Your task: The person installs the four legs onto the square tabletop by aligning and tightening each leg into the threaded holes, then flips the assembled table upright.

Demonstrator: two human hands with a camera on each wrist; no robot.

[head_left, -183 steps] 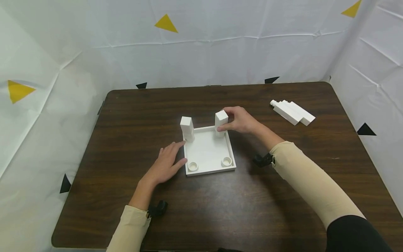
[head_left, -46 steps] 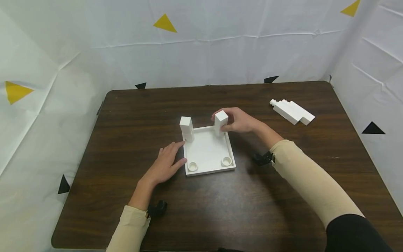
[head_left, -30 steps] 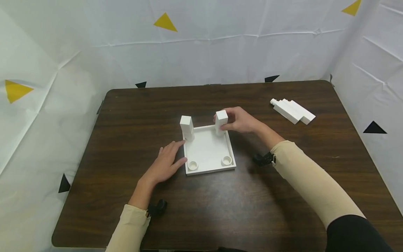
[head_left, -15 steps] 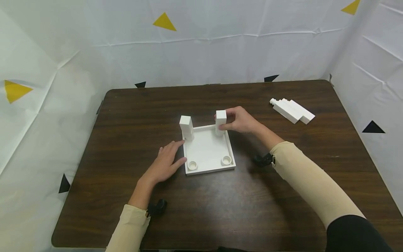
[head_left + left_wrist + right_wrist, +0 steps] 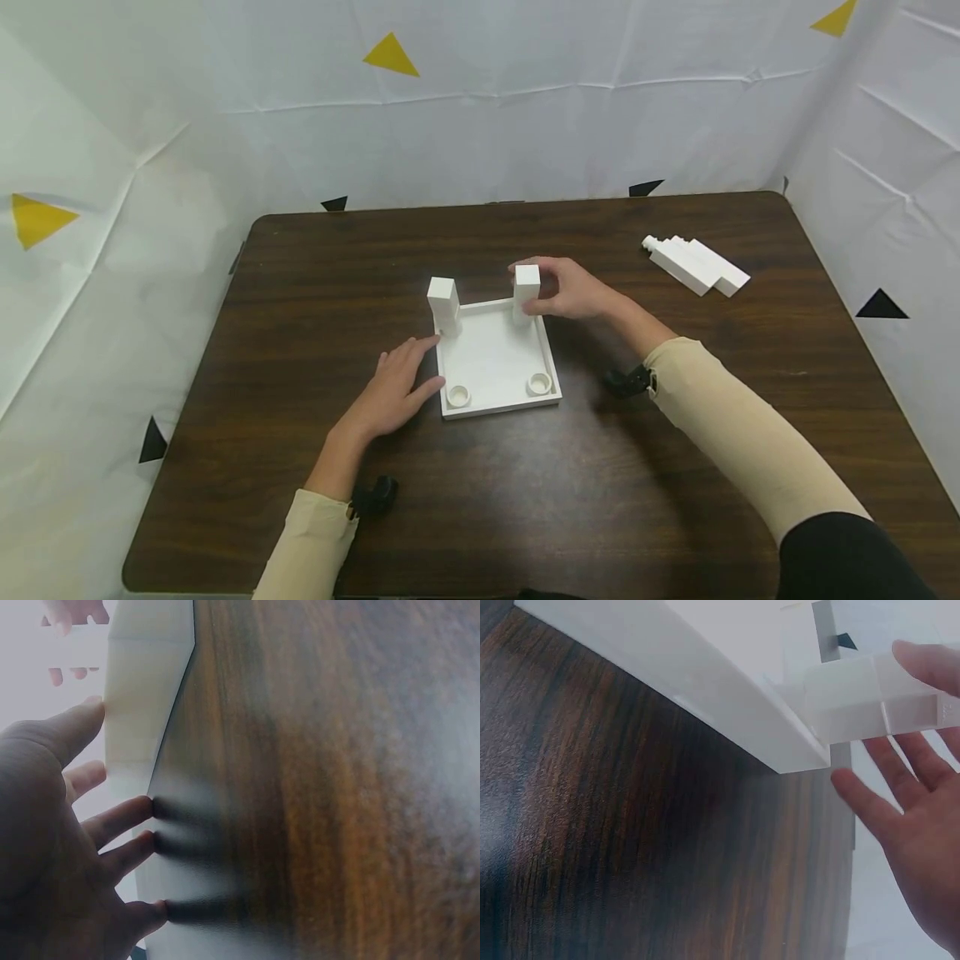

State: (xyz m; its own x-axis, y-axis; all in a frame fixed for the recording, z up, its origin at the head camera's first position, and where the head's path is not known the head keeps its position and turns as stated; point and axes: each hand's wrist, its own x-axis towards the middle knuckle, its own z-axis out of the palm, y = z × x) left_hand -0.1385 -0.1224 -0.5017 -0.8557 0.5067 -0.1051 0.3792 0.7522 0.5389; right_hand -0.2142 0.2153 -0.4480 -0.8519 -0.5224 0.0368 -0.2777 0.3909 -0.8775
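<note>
A white square panel [image 5: 495, 354] with a raised rim lies on the table. White square legs stand upright at its two far corners. My right hand [image 5: 573, 290] holds the far-right leg [image 5: 527, 285] between thumb and fingers; in the right wrist view this leg [image 5: 847, 701] rises at the panel's corner. The far-left leg [image 5: 444, 304] stands untouched by the right hand. My left hand [image 5: 393, 392] rests against the panel's left edge with its fingers spread; the left wrist view shows the thumb [image 5: 79, 727] touching the side wall [image 5: 142, 697]. Round sockets [image 5: 538, 384] sit at both near corners.
More white legs [image 5: 697, 265] lie side by side at the table's far right, one with a round knobbed end. The dark wooden table [image 5: 600, 517] has white sheeting [image 5: 495, 150] behind it and along both sides.
The far-right leg has turned about its upright axis, its front face now squarer to the head view. My right thumb and fingers have shifted on it. The left hand stays in place.
</note>
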